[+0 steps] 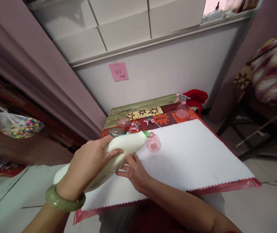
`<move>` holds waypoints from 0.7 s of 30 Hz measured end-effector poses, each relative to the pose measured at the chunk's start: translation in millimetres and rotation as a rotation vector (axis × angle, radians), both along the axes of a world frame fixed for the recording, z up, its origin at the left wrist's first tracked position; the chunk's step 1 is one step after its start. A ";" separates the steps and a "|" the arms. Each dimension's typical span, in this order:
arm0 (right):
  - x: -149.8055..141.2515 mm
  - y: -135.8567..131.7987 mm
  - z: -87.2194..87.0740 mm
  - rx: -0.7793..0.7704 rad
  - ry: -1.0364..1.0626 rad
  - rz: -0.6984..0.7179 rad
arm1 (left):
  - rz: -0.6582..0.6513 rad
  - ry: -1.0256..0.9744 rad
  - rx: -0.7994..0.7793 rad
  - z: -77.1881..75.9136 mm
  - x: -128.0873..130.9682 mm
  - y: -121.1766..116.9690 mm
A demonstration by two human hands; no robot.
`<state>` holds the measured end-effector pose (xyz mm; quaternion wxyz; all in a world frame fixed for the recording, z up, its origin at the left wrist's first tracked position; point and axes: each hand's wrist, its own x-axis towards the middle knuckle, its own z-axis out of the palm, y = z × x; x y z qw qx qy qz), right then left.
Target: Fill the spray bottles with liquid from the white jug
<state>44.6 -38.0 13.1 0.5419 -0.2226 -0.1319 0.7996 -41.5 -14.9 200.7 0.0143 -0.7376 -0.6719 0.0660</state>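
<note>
A low table [117, 110] stands against a pale wall [167, 71], with a mauve curtain [17, 35] on the left and a pink note [119, 72] marked 357 stuck above the tabletop. At far left hangs a clear bag [21, 126] of many-coloured beads; on the right a plaid cloth [274, 71] sits over dark furniture, and something red [197, 96] shows behind the table's far right corner. A white sheet [191, 155] covers most of the tabletop. Over its left part, the left hand [87, 161], with a green bangle [65, 204] at the wrist, grips a large white bottle [128, 142] from above, fingers and thumb wrapped around it. The bottle is tilted, its green tip [146, 133] right at the mouth of a small pink bottle [153, 144] that stands upright on the sheet; whether the two touch is hard to tell. The right hand [139, 176] is partly open under the white bottle, its thumb close against the underside; whether it bears any weight cannot be told. Beyond the pink bottle lies a loose spray head [149, 121] with a thin tube. To its left, two clear bottles, one [123, 122] behind the other [117, 132], lie on their sides, and a pink spray bottle [182, 111] stands upright near the far right corner.
</note>
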 end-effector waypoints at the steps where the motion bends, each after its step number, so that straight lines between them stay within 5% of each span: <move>1: 0.0 0.0 0.4 -0.001 0.008 0.000 | 0.006 0.010 -0.005 1.6 1.9 -0.2; 21: -1.7 1.8 8.5 -0.038 0.069 -0.013 | -0.030 0.080 -0.021 9.8 9.7 5.5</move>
